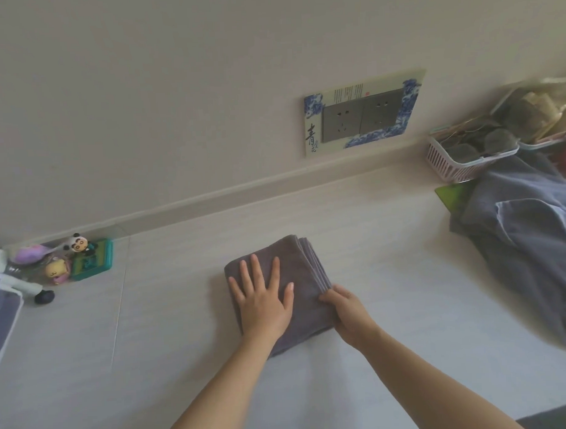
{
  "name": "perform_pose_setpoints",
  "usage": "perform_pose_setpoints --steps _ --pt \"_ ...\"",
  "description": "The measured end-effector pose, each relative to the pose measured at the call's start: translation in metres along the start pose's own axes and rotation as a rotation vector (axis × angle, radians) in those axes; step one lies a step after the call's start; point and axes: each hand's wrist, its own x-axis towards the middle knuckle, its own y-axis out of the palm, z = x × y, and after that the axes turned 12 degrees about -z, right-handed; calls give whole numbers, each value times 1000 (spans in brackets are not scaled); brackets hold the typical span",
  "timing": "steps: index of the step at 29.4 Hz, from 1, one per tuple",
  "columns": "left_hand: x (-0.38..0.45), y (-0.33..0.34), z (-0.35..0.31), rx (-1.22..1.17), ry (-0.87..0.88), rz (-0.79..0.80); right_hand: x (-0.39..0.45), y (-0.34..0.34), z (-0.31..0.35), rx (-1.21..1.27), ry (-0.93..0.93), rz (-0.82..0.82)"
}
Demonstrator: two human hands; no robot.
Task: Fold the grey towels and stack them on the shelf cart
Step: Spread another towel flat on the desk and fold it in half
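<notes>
Your two forearms come in from the bottom edge, nearest to the camera, and reach to the towel (296,278). The towel is grey, folded to a thick rectangle, and it lies flat on the white table (372,243), about in the middle, well apart from the wall.

Your left hand (265,298) lies flat on top of the towel w/ fingers straight and spread; it presses, it holds nothing. Your right hand (349,311) is at the right edge of the towel, near the front corner; the fingers curl at the layered edge and seem to pinch it, but the fingertips are partly hidden.

On the right side of the table is a pile of blue-grey cloth (526,238), crumpled, not touching the towel. Behind it, a pink basket (450,163) w/ dark round things inside; I cannot tell what they are. On the wall, a double socket (361,118) in a blue-white frame. At the left, near the wall, small toy figures (65,260) beside a green box (94,262).
</notes>
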Motion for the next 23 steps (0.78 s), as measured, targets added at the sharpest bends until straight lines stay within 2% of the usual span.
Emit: perform_pose_setpoints --steps 2,3,5,6,7,8,10,12,18,21,23 --pt "0 5 0 5 2 -28 -7 7 9 -372 -182 -114" --pt "1 5 0 2 1 -31 -10 11 11 -615 -331 -196" --pt "0 8 0 -5 4 -39 -13 17 9 -1125 -806 -364" --pt "-1 10 0 -1 7 -49 -10 19 4 -1271 -1011 -369" --pt "-1 10 0 3 5 -54 -4 20 -2 -1368 -1099 -312" --pt "-1 10 -1 -2 0 -61 1 19 -7 -1449 -1118 -264" --pt "-1 11 -3 -19 -21 -68 8 17 -10 -1522 -928 -156" --pt "-1 10 -5 -24 -33 -62 14 10 -14 -1533 -783 -127" --pt "1 8 -4 -35 -31 3 21 12 -13 -1389 -686 -86" --pt "-8 2 -1 -176 -73 -45 21 7 -9 -1346 -643 -78" --pt "-21 -3 7 -382 -220 -159 18 9 -4 -1241 -587 -61"
